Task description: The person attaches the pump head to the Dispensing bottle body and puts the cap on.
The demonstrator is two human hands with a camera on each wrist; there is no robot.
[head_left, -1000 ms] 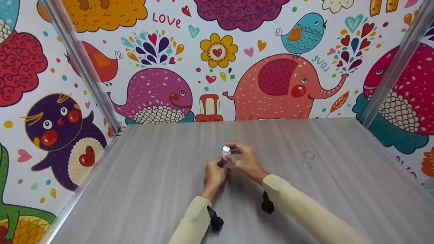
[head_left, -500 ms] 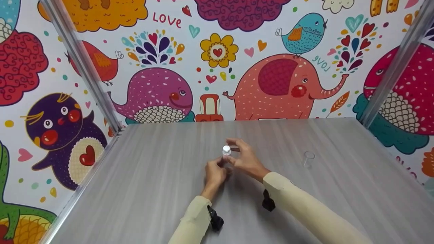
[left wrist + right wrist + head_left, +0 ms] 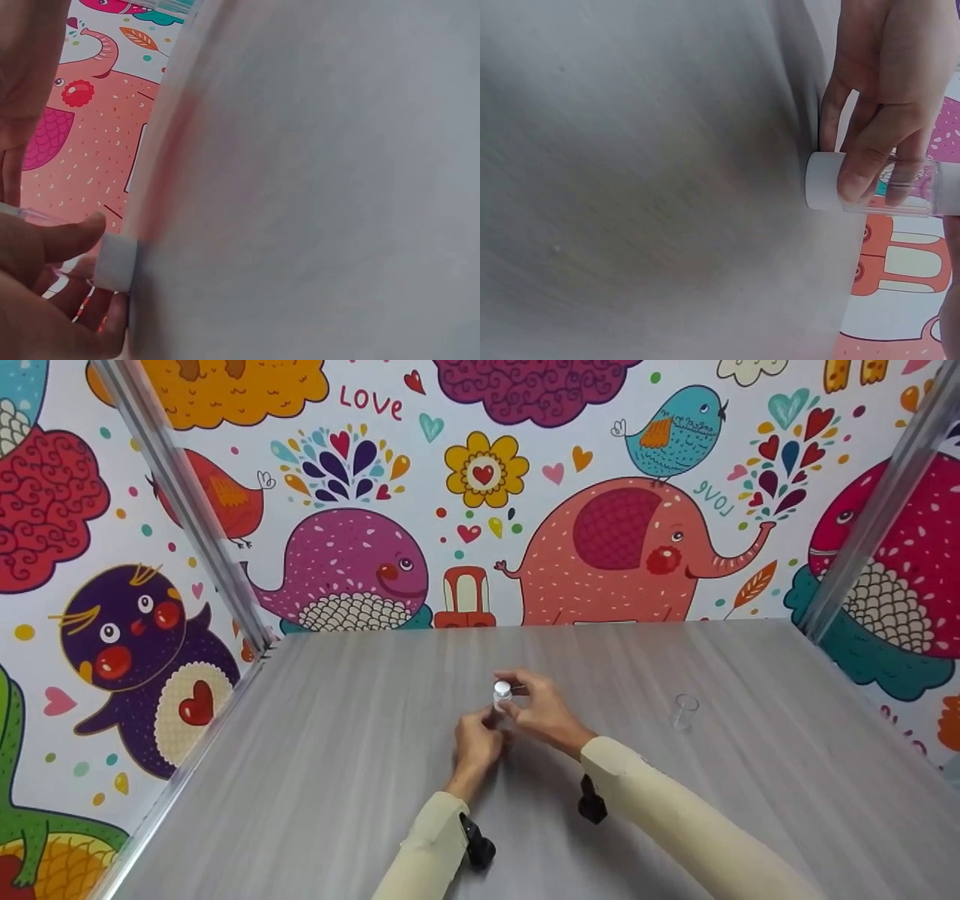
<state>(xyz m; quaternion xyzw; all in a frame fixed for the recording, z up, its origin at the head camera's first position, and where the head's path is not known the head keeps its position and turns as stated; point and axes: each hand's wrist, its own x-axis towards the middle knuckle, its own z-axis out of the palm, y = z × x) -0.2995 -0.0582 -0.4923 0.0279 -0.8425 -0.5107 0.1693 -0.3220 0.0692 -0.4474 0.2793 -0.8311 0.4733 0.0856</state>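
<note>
A small clear bottle with a white base and a white top (image 3: 502,690) stands upright on the table between the two hands. My left hand (image 3: 478,744) grips its clear lower body; in the right wrist view the thumb and fingers wrap the bottle (image 3: 922,187) just above the white base. My right hand (image 3: 546,712) reaches round the white upper part, thumb on the near side and index finger behind. In the left wrist view the left hand (image 3: 45,277) holds the bottle near the white base (image 3: 116,262), with the right hand (image 3: 30,82) partly seen.
A clear cylinder, open at the top (image 3: 684,711), stands on the grey wood-grain table (image 3: 337,735) to the right of the hands. Behind rises a wall with cartoon animals (image 3: 607,555). Metal posts (image 3: 187,510) stand at both back corners.
The right hand's fingers spread away from the bottle top half a second ago and now close round it again. The left hand and bottle stay in place.
</note>
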